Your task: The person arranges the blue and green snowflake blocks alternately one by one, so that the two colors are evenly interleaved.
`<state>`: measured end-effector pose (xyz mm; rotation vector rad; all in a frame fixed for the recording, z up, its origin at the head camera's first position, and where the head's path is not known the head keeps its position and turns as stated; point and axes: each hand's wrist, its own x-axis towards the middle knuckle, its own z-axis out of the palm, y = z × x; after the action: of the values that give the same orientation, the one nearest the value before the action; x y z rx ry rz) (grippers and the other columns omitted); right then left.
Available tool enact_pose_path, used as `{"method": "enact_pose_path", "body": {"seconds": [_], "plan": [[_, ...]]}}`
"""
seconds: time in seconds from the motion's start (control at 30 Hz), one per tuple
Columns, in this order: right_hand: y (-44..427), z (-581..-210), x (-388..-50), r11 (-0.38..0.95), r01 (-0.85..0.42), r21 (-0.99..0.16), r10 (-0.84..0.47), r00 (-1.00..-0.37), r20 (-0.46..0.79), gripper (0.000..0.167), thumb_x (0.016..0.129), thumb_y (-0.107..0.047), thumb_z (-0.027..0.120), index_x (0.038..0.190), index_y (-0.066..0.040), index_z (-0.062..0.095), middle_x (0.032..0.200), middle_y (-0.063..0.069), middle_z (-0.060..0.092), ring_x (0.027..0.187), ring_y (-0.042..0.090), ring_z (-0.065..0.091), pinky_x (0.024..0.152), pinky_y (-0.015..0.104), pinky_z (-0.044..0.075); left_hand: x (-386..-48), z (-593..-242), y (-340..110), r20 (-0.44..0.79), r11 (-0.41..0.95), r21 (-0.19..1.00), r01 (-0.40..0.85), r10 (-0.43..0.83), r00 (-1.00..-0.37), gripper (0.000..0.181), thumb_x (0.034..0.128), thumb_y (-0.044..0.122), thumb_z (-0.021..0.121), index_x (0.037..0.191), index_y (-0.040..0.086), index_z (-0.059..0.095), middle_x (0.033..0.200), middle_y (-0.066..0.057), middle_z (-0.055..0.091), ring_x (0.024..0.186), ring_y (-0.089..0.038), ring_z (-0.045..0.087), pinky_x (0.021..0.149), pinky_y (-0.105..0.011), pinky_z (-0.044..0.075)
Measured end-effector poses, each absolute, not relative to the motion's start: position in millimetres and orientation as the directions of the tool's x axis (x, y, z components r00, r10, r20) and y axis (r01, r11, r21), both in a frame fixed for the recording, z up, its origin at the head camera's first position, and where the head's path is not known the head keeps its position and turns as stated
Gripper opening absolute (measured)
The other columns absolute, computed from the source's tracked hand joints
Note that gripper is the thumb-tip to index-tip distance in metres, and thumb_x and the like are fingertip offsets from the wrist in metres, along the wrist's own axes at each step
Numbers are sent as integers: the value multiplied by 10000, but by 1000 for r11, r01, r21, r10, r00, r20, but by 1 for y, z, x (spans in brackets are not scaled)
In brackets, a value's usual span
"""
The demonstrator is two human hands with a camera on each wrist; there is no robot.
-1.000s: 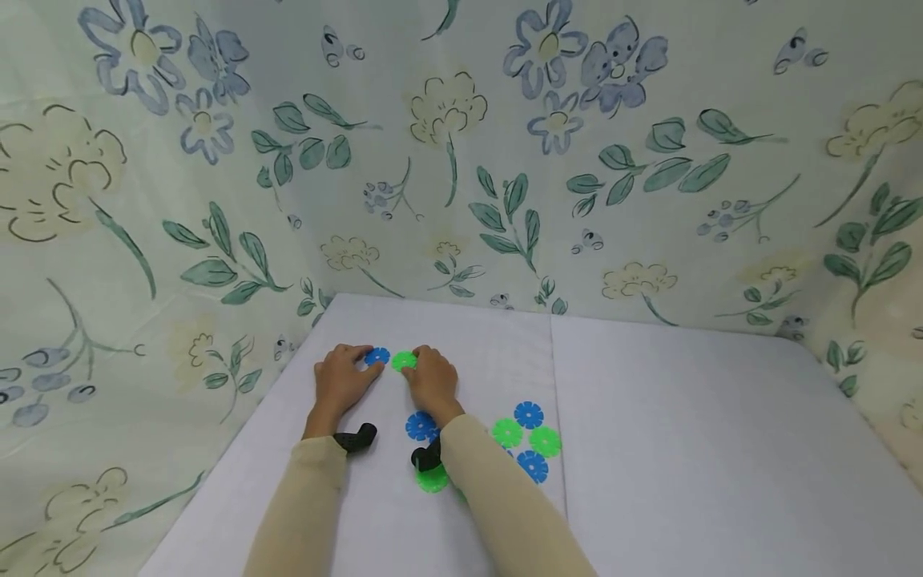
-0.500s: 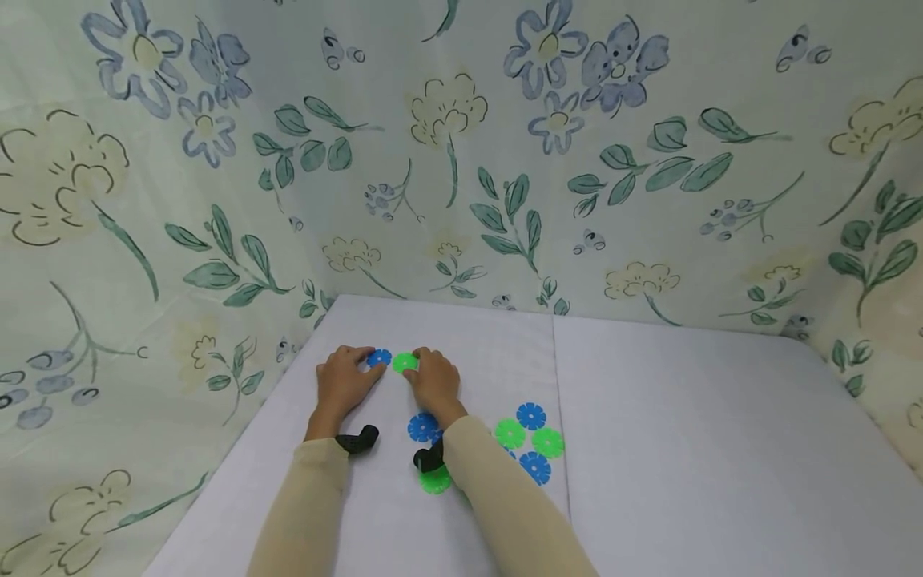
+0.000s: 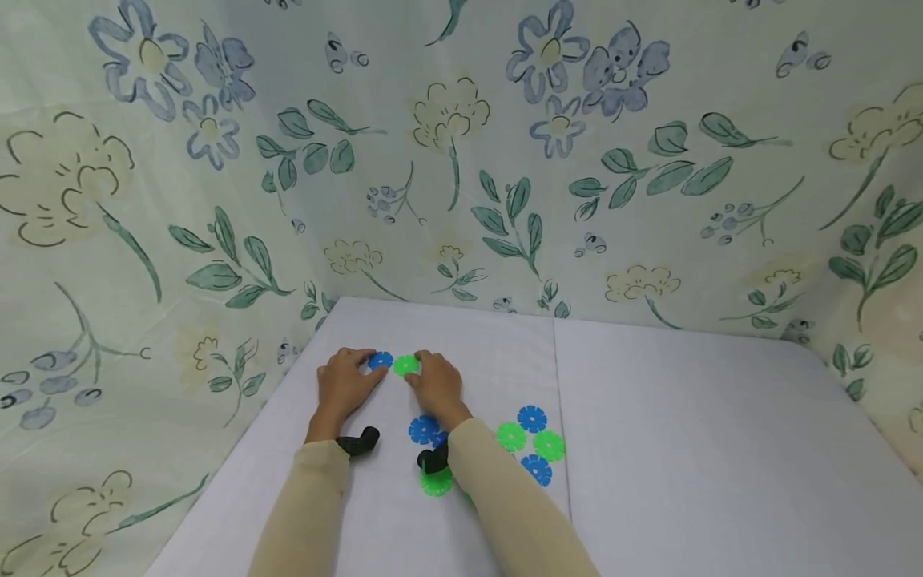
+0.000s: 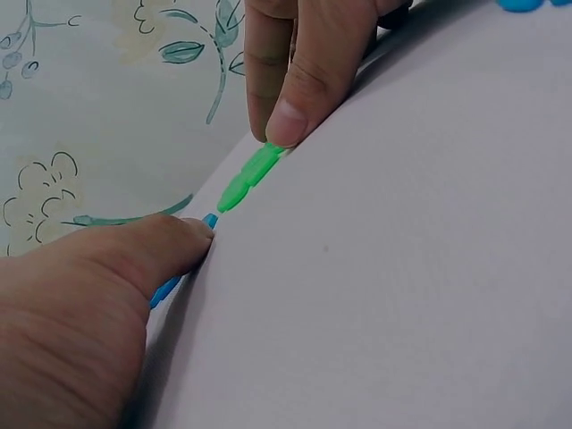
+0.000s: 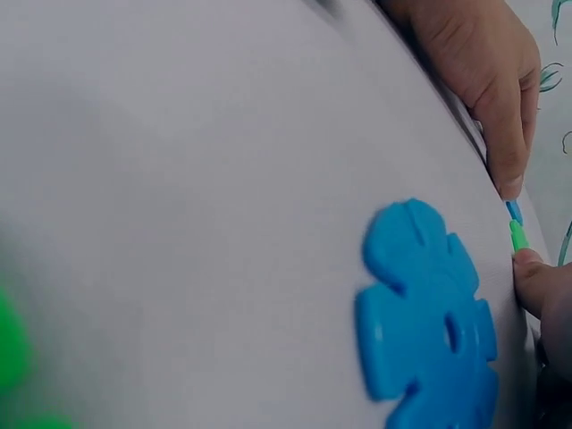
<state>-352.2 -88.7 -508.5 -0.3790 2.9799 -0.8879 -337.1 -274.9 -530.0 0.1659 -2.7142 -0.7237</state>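
Nearest, loose blue and green notched discs (image 3: 437,485) lie on a white table (image 3: 685,433), partly hidden by the right sleeve (image 3: 508,501). Farther off, a blue disc (image 3: 380,361) is pinched by the left hand (image 3: 344,386), a green disc (image 3: 406,365) by the right hand (image 3: 437,386), apparently so facing rims are exposed. Room extends rightward; the far edge is bounded by floral fabric (image 3: 461,176).

Blue disc (image 3: 380,361), green disc (image 3: 406,365) just beside
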Motion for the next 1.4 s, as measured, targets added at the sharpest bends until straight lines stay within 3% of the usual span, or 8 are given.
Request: {"method": "enact_pose_path", "body": {"seconds": [0.2, 0.3, 0.67, 1.0, 1.4], "plan": [[-81, -509, -354, 763, -210, -612, -256, -967, 13, 562, 942, -347, 696, 1447, -174, 521, 979, -8, 603, 868, 139, 568, 822, 321, 483, -337, -529, -273, 283, 862, 506, -21, -189, -940, 534, 890, 481, 712, 1315, 160, 670, 1272, -143, 646, 1204, -343, 577, 936, -525, 334], [-77, -507, -351, 739, -208, -640, -262, -965, 11, 578, 934, -336, 709, 1451, -168, 511, 942, -28, 582, 821, 119, 538, 779, 295, 465, -337, -529, -272, 276, 860, 510, -22, -189, -942, 533, 891, 478, 711, 1318, 163, 667, 1275, -141, 643, 1207, -341, 573, 938, -525, 333], [-50, -492, -349, 570, -281, -772, -398, -916, 40, 453, 999, -386, 600, 1377, -136, 579, 1075, 16, 674, 964, 149, 612, 889, 354, 512, -339, -529, -272, 318, 874, 486, -2, -179, -931, 508, 883, 472, 713, 1286, 164, 685, 1251, -150, 646, 1179, -352, 578, 916, -533, 348], [-22, -466, -335, 471, -368, -802, -507, -857, 96, 410, 1002, -401, 594, 1368, -217, 595, 1117, -20, 665, 1019, 130, 638, 835, 307, 531, -337, -533, -274, 289, 872, 489, -28, -192, -938, 507, 889, 473, 695, 1293, 167, 677, 1251, -148, 635, 1178, -350, 568, 912, -521, 335], [40, -429, -316, 445, -450, -774, -450, -860, 241, 386, 989, -374, 623, 1362, -282, 588, 1136, -44, 653, 1011, 132, 632, 842, 349, 528, -335, -531, -275, 279, 861, 509, -11, -177, -944, 503, 896, 463, 686, 1295, 157, 674, 1259, -161, 621, 1180, -365, 557, 913, -531, 316]]}}
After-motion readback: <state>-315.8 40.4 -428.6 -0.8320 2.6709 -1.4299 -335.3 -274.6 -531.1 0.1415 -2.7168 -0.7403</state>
